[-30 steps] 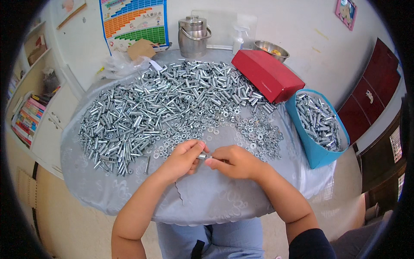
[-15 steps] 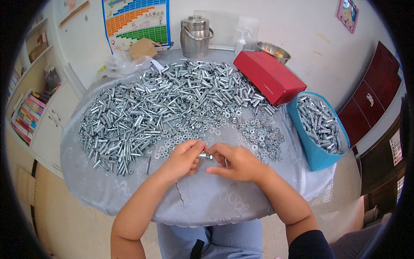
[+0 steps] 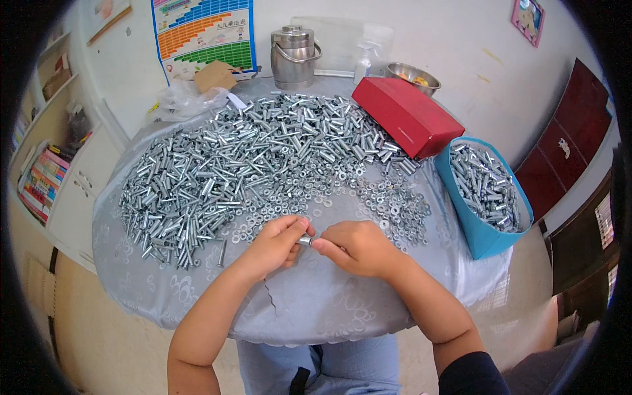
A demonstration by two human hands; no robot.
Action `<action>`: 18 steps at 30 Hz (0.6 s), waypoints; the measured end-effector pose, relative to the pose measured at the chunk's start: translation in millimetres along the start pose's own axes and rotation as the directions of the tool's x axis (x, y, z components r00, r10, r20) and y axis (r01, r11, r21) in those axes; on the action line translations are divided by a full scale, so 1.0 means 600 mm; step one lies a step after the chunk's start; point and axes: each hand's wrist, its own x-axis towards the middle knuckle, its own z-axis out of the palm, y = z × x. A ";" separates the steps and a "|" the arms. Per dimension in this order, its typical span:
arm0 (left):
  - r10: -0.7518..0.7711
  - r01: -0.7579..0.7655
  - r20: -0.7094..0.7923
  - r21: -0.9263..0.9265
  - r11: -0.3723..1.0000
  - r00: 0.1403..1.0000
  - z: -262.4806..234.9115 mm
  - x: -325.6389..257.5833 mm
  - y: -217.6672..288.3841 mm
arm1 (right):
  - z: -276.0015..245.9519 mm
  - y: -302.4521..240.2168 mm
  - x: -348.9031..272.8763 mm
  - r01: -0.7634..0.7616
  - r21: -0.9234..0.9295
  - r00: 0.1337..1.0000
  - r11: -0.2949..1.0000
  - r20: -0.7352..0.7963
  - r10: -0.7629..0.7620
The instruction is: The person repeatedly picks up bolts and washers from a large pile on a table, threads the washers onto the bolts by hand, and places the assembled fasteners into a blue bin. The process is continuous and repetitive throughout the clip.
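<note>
A person seated at a round table (image 3: 197, 289) draped in a silver-grey patterned cloth brings both bare hands together at its near edge. The left hand (image 3: 276, 243) and the right hand (image 3: 359, 247) meet fingertip to fingertip, their fingers pinched closed on a small silver metal bolt (image 3: 305, 241) held between them just above the cloth. A short tear in the cloth shows beside the left wrist.

Just beyond the hands lies a loose scatter of small silver washers and nuts (image 3: 388, 204), spreading toward the right. Behind it a broad heap of silver bolts and sleeves (image 3: 243, 158) covers most of the table top, thickest on the left. At the right edge a blue fabric bin (image 3: 484, 191) holds more of the same silver hardware. A red rectangular box (image 3: 407, 115) lies at an angle just beyond the bin.

At the far side of the table stand a lidded steel canister (image 3: 294, 57), a steel bowl (image 3: 413, 76), a clear spray bottle (image 3: 363, 60), a crumpled clear plastic bag (image 3: 181, 100) and a piece of brown cardboard (image 3: 214, 76). A colourful chart (image 3: 204, 33) hangs on the white wall behind. White shelves with books (image 3: 46, 178) stand to the left, dark red cabinets (image 3: 566, 145) to the right.
</note>
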 end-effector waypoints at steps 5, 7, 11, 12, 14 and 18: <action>0.009 -0.010 -0.010 -0.033 0.999 1.000 -0.002 0.006 -0.006 | -0.003 -0.002 -0.002 0.002 0.012 0.998 1.000 -0.056 -0.001; 0.007 -0.007 -0.013 -0.018 1.000 1.000 -0.002 0.005 -0.009 | 0.004 0.018 0.002 0.140 -0.047 0.988 0.989 -0.061 -0.143; 0.012 -0.013 -0.035 -0.020 1.000 0.999 0.002 0.000 0.000 | -0.005 -0.005 -0.001 0.010 0.027 1.000 1.000 -0.016 -0.009; 0.010 -0.011 -0.026 -0.022 1.000 1.000 0.000 0.001 0.000 | -0.001 -0.005 -0.001 0.023 0.020 0.999 1.000 -0.029 -0.023; 0.005 -0.005 -0.009 -0.029 1.000 1.000 -0.004 0.004 -0.005 | 0.006 0.001 -0.004 0.049 -0.027 0.998 0.998 -0.036 -0.050; 0.008 -0.008 -0.004 -0.024 1.000 1.000 0.002 -0.001 -0.005 | 0.004 -0.003 -0.005 -0.031 0.007 0.999 1.000 0.008 0.030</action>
